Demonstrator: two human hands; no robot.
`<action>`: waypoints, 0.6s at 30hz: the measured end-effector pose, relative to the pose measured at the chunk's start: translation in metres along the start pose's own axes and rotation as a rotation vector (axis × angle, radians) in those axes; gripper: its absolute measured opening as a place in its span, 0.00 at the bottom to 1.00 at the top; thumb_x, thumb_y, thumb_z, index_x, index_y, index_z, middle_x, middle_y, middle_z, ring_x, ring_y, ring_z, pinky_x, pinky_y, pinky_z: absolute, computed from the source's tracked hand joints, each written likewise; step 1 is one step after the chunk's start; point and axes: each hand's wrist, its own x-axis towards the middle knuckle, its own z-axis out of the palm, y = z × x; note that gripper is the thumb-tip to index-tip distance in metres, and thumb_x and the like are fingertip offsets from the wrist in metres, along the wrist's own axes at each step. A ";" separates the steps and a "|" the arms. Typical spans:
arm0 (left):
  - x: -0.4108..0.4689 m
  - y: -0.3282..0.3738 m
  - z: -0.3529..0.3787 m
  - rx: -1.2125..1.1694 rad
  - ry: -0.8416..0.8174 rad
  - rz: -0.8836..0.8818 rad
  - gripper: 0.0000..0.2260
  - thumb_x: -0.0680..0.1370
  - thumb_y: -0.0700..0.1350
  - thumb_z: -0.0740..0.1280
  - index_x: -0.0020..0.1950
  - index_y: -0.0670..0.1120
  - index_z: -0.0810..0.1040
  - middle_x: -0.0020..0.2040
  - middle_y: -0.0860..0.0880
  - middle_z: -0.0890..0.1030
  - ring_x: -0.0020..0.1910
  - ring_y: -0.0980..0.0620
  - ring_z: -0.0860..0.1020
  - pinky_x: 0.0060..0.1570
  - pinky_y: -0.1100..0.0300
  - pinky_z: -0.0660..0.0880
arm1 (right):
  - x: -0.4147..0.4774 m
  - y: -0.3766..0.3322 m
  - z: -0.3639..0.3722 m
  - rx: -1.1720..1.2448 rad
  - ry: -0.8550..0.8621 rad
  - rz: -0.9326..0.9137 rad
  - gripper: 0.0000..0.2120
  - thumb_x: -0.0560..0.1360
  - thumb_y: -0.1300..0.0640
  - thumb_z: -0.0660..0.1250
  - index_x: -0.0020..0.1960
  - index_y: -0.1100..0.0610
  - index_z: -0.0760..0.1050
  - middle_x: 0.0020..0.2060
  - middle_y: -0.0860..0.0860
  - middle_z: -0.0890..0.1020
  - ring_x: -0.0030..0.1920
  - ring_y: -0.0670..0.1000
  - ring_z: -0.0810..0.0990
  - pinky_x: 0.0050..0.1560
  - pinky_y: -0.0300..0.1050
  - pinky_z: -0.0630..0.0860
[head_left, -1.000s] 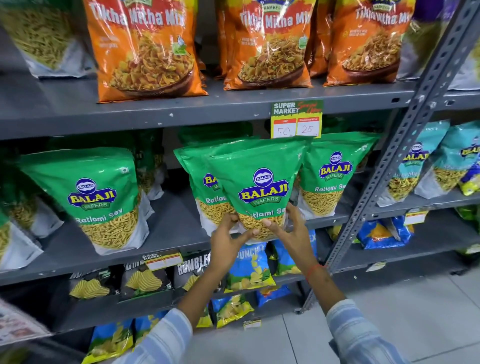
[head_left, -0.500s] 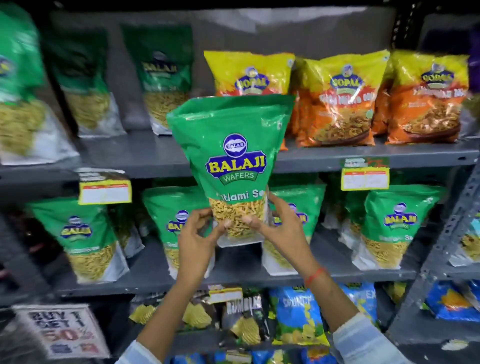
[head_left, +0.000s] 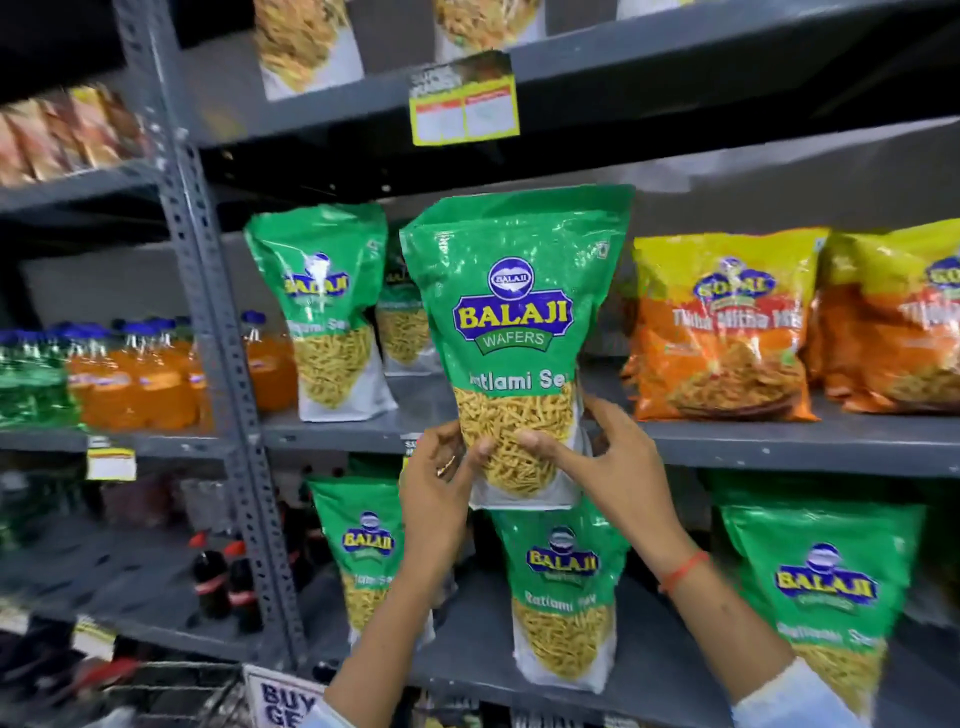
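Observation:
I hold a green Balaji Ratlami Sev packet (head_left: 514, 322) upright in front of a grey metal shelf (head_left: 779, 441). My left hand (head_left: 441, 483) grips its lower left corner, thumb on the front. My right hand (head_left: 608, 462) grips its lower right side, thumb pressed on the clear window. The packet's bottom edge sits just below the shelf's front lip. Another green packet of the same kind (head_left: 327, 312) stands on that shelf to the left, with one more behind it.
Orange-and-yellow snack bags (head_left: 722, 327) fill the shelf to the right. More green Balaji packets (head_left: 566, 587) stand on the shelf below. A perforated grey upright post (head_left: 208, 322) divides the racks; orange and green drink bottles (head_left: 130, 379) stand left of it. A price tag (head_left: 465, 106) hangs above.
Both hands have lifted the green packet from the lower shelf up to the shelf above. The view has swung upward and to the left, bringing the drink bottles into sight.

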 end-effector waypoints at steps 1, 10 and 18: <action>0.008 0.002 -0.004 0.009 0.008 0.010 0.09 0.69 0.53 0.70 0.46 0.53 0.79 0.42 0.60 0.85 0.45 0.62 0.82 0.42 0.70 0.77 | 0.007 -0.006 0.005 -0.010 0.006 -0.013 0.21 0.58 0.23 0.66 0.46 0.31 0.70 0.48 0.41 0.79 0.51 0.43 0.77 0.49 0.43 0.73; 0.056 0.005 -0.006 0.014 0.035 0.054 0.04 0.76 0.48 0.68 0.42 0.54 0.76 0.39 0.55 0.81 0.37 0.69 0.78 0.37 0.75 0.73 | 0.061 -0.032 0.018 -0.184 0.041 -0.118 0.34 0.58 0.23 0.60 0.52 0.46 0.75 0.49 0.48 0.80 0.55 0.54 0.79 0.48 0.47 0.70; 0.109 -0.015 0.012 0.041 -0.093 0.016 0.07 0.74 0.44 0.71 0.43 0.54 0.75 0.32 0.63 0.83 0.36 0.68 0.80 0.36 0.75 0.73 | 0.106 0.003 0.015 0.024 -0.102 0.039 0.18 0.68 0.41 0.73 0.55 0.46 0.76 0.54 0.50 0.84 0.57 0.51 0.81 0.57 0.48 0.78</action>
